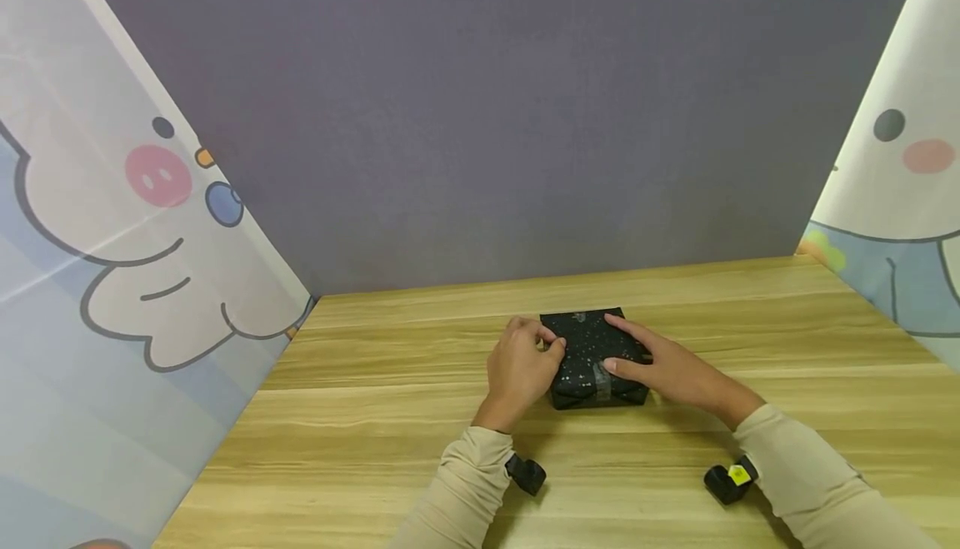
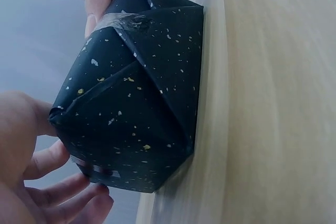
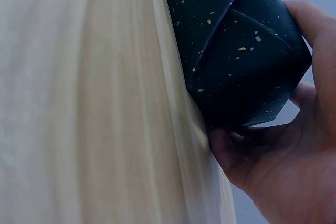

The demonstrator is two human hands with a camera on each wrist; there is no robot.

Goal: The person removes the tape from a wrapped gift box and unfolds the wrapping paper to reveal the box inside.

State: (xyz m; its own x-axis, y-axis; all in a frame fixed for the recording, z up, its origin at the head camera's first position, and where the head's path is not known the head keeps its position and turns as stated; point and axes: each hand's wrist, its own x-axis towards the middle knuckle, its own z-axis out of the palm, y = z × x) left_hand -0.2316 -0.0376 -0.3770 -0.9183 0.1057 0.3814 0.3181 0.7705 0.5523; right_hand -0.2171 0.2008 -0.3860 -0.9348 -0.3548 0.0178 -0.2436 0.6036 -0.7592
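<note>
A box wrapped in black paper with white and gold flecks lies flat on the wooden table. Clear tape crosses the top's front edge, and folded paper flaps show on the front end in both wrist views. At the box's left edge is my left hand, its thumb and forefinger bent together at the paper; the other fingers lie by the side in the left wrist view. My right hand grips the right side, thumb on top near the tape. The right fingers are partly hidden behind the box.
The wood-grain table stretches around the box on all sides. A grey panel rises behind it. Cartoon-printed sheets stand at left and right. Black wrist cameras hang below both forearms.
</note>
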